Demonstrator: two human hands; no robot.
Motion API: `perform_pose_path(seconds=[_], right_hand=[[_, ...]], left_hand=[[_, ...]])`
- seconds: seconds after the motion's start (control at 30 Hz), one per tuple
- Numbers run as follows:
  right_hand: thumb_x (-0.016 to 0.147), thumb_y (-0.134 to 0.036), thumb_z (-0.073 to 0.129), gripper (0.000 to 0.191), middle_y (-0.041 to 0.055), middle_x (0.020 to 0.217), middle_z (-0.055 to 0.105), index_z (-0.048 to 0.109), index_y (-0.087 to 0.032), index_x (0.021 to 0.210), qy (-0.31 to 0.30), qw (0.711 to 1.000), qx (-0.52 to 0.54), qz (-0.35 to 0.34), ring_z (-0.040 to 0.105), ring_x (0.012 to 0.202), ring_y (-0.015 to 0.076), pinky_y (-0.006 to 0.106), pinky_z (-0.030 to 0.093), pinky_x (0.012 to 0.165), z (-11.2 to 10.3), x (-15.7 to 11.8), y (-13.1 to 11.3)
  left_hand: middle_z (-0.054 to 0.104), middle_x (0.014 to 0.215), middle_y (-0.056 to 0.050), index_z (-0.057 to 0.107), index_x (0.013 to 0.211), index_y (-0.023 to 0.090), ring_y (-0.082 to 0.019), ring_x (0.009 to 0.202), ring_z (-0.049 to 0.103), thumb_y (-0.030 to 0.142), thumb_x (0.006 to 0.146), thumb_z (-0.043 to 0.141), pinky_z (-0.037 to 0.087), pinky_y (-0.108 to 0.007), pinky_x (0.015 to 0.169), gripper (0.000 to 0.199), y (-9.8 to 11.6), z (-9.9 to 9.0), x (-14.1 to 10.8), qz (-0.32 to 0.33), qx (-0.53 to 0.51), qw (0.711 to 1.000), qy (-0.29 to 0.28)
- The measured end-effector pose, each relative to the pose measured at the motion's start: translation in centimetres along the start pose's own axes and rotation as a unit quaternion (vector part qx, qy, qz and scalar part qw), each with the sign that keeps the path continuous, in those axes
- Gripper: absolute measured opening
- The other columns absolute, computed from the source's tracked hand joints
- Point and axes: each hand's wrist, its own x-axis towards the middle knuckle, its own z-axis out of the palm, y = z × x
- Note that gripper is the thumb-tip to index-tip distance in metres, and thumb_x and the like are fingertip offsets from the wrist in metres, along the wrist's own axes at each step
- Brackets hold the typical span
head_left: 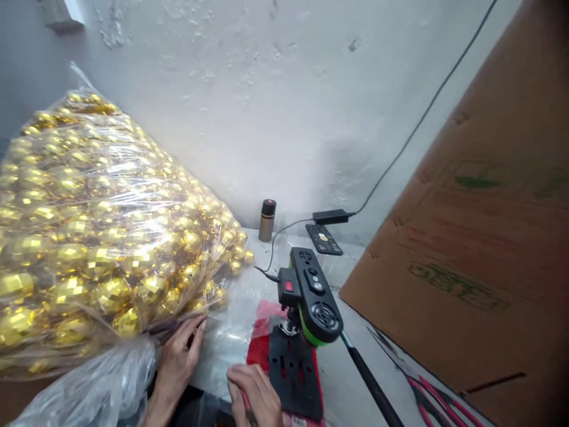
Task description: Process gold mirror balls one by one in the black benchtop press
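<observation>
A large clear plastic bag [120,196] full of shiny gold faceted balls fills the left side. At its lower right edge is my left hand [180,350], thumb and fingertips drawn together; whatever lies between them is too small to tell. My right hand [255,394] is closed at the bottom middle, around something with a red part showing between the fingers. Just right of it stands a black device [315,296] with round grilles, green trim and a red switch, above a slotted black base plate [296,376]. A black lever handle [373,385] slopes from it toward the lower right.
A brown cardboard box [466,237] leans in on the right, with red-and-black looped handles [438,403] near its foot. Behind the device are a small black-capped bottle [267,220], a dark phone-shaped slab [324,239] and a power adapter [331,216] whose cable runs up the wall.
</observation>
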Motion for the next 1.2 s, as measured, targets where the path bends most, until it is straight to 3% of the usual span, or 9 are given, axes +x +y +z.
perform_pose_path(seconds=[0.13, 0.23, 0.3, 0.4, 0.6, 0.87, 0.97, 1.07, 1.2], right_hand=[[0.101, -0.023, 0.05, 0.03, 0.0098, 0.104, 0.082, 0.078, -0.023, 0.11, -0.087, 0.993, -0.029, 0.079, 0.079, 0.096, 0.0238, 0.039, 0.065, 0.086, 3.0, 4.1, 2.4], [0.101, -0.024, 0.047, 0.039, 0.0144, 0.123, 0.079, 0.076, -0.02, 0.126, -0.104, 0.988, -0.032, 0.111, 0.077, 0.115, 0.0283, 0.047, 0.063, 0.1, 4.5, 7.4, 5.1], [0.101, -0.024, 0.046, 0.045, 0.014, 0.146, 0.068, 0.069, -0.02, 0.14, -0.102, 0.986, -0.025, 0.126, 0.063, 0.14, 0.0281, 0.051, 0.053, 0.117, 5.3, 9.6, 6.7], [0.102, -0.025, 0.044, 0.048, 0.0118, 0.157, 0.059, 0.066, -0.021, 0.144, -0.102, 0.984, -0.009, 0.144, 0.055, 0.149, 0.025, 0.047, 0.048, 0.123, 6.2, 11.5, 7.9], [0.102, -0.027, 0.043, 0.045, 0.0135, 0.145, 0.069, 0.072, -0.019, 0.136, -0.068, 0.982, 0.01, 0.177, 0.065, 0.138, 0.0245, 0.044, 0.057, 0.112, 6.0, 8.7, 7.2], [0.105, -0.034, 0.048, 0.038, 0.0118, 0.122, 0.08, 0.077, -0.018, 0.122, -0.003, 0.979, 0.035, 0.201, 0.077, 0.114, 0.0193, 0.03, 0.062, 0.098, 3.3, 5.2, 5.2], [0.107, -0.041, 0.047, 0.04, 0.011, 0.121, 0.081, 0.076, -0.018, 0.123, 0.013, 0.976, 0.044, 0.213, 0.079, 0.109, 0.0175, 0.025, 0.063, 0.092, 1.7, 4.6, 4.0], [0.109, -0.037, 0.048, 0.036, 0.0101, 0.125, 0.079, 0.074, -0.02, 0.128, 0.026, 0.983, 0.038, 0.18, 0.078, 0.111, 0.0162, 0.023, 0.063, 0.092, -0.6, 3.2, 2.3], [0.106, -0.022, 0.052, 0.033, 0.0084, 0.129, 0.078, 0.071, -0.026, 0.134, 0.007, 0.995, -0.016, 0.102, 0.075, 0.122, 0.0162, 0.025, 0.062, 0.1, -3.6, 0.6, 0.5]], left_hand=[[0.086, 0.098, -0.005, 0.079, 0.104, 0.023, -0.021, 0.09, 0.083, 0.033, 0.107, 0.051, 0.068, -0.029, 0.081, 0.03, -0.4, -0.1, 0.0, 0.079, 0.039, 0.996, 0.011], [0.083, 0.118, -0.011, 0.078, 0.114, 0.022, -0.024, 0.107, 0.081, 0.02, 0.104, 0.046, 0.067, -0.033, 0.091, 0.034, -1.8, 0.4, -0.2, 0.123, 0.087, 0.987, 0.046], [0.081, 0.127, -0.012, 0.077, 0.122, 0.021, -0.024, 0.115, 0.079, 0.012, 0.101, 0.04, 0.066, -0.033, 0.095, 0.043, -2.6, 0.9, -0.1, 0.125, 0.115, 0.984, 0.05], [0.083, 0.119, -0.013, 0.077, 0.122, 0.02, -0.028, 0.106, 0.081, 0.017, 0.099, 0.046, 0.067, -0.036, 0.089, 0.039, -2.9, 1.6, 0.6, 0.081, 0.167, 0.983, -0.002], [0.08, 0.123, -0.022, 0.077, 0.118, 0.018, -0.045, 0.119, 0.074, 0.027, 0.088, 0.066, 0.056, -0.059, 0.108, 0.033, -1.0, 2.9, 3.0, -0.045, 0.199, 0.972, -0.112], [0.081, 0.114, -0.015, 0.072, 0.114, 0.021, -0.038, 0.11, 0.076, 0.038, 0.076, 0.067, 0.058, -0.055, 0.103, 0.042, 1.5, 3.4, 3.0, -0.136, -0.091, 0.982, -0.099], [0.08, 0.11, -0.01, 0.07, 0.119, 0.021, -0.03, 0.099, 0.077, 0.053, 0.078, 0.074, 0.062, -0.041, 0.087, 0.052, 3.1, 3.3, 1.1, -0.254, -0.252, 0.927, -0.117], [0.078, 0.089, -0.005, 0.071, 0.119, 0.018, -0.02, 0.067, 0.07, 0.075, 0.074, 0.077, 0.054, -0.029, 0.057, 0.074, 4.7, 3.8, -1.2, -0.387, -0.415, 0.809, -0.154], [0.077, 0.09, -0.006, 0.074, 0.114, 0.016, -0.019, 0.076, 0.071, 0.076, 0.07, 0.085, 0.054, -0.026, 0.063, 0.075, 7.1, 4.5, -3.4, -0.46, -0.564, 0.657, -0.194]])
